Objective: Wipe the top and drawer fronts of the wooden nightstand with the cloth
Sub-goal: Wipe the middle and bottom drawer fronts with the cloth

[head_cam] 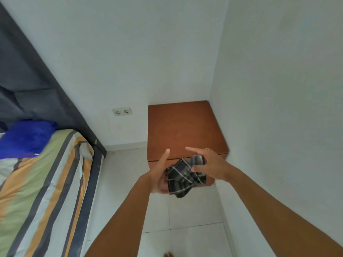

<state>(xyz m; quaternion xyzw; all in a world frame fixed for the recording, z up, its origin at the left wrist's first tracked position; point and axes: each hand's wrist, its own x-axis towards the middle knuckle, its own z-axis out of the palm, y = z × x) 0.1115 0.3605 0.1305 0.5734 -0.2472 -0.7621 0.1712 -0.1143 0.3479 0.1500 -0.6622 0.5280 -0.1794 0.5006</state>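
Observation:
The wooden nightstand (pixel 183 127) stands in the room's corner, its reddish-brown top bare. Its drawer fronts are mostly hidden behind my hands. A dark checked cloth (pixel 183 177) hangs bunched in front of the nightstand's front edge. My right hand (pixel 207 164) grips the cloth from above, index finger stretched out. Under the cloth's left side, my left hand (pixel 160 173) holds it from below, thumb pointing up.
White walls close in behind and to the right of the nightstand. A double wall socket (pixel 122 111) sits left of it. A bed (pixel 42 182) with striped sheet, blue pillow (pixel 27 138) and dark headboard fills the left. Pale floor tiles (pixel 185 219) lie below my arms.

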